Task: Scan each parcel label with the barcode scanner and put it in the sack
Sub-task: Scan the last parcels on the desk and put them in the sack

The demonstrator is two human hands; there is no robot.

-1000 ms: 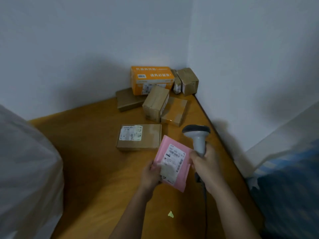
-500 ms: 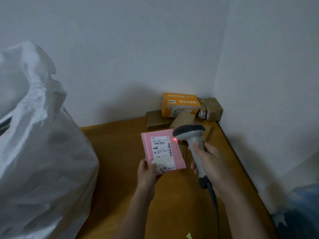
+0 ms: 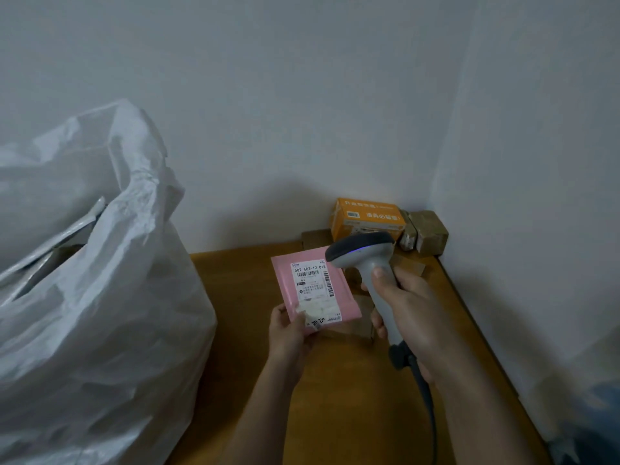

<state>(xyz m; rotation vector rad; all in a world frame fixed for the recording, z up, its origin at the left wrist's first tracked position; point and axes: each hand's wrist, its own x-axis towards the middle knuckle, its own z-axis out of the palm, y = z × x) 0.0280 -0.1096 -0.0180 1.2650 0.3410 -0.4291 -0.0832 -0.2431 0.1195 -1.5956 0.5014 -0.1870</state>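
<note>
Pink parcel (image 3: 313, 290) pinched at its lower corner by left hand (image 3: 290, 328) fingers, barcode scanner (image 3: 367, 263) gripped in clenched right hand (image 3: 411, 317), head seemingly just above the label (image 3: 313, 290), white sack (image 3: 100, 297) beside.

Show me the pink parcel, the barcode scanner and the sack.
pink parcel (image 3: 285, 280), head view, bare pink left margin.
barcode scanner (image 3: 360, 250), head view, top of its head.
sack (image 3: 100, 313), head view, crumpled white side.

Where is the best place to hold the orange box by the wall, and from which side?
Probably across the short ends of the orange box, coming from above. Its top is bare, while a wall stands behind it and brown boxes crowd its right.
</note>
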